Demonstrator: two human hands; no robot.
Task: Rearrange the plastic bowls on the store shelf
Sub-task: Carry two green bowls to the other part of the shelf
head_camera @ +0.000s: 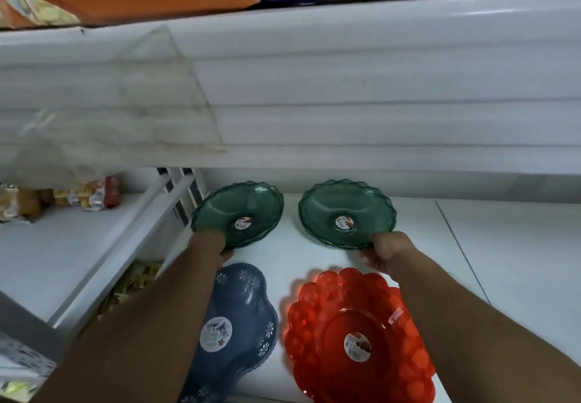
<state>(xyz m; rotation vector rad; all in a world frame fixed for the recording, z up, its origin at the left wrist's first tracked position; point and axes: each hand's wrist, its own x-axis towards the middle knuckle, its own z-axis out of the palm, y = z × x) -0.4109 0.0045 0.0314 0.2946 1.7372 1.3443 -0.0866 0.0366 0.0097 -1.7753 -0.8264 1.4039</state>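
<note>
White shelf (314, 254): each grip (210, 245) (386, 250) holds green bowl (239, 214) (345, 212).

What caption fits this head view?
Both hands, left hand and right hand, grip translucent green scalloped plastic bowls behind blue and red bowls.

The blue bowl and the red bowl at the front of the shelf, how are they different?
The blue bowl is opaque, with white flower cut-outs near its lobed rim; the red bowl is see-through, its rim made of round bumps. The blue one lies partly under the left forearm; the red one shows almost whole. Both sit untouched on the white shelf, each with a round sticker in the middle.
</note>
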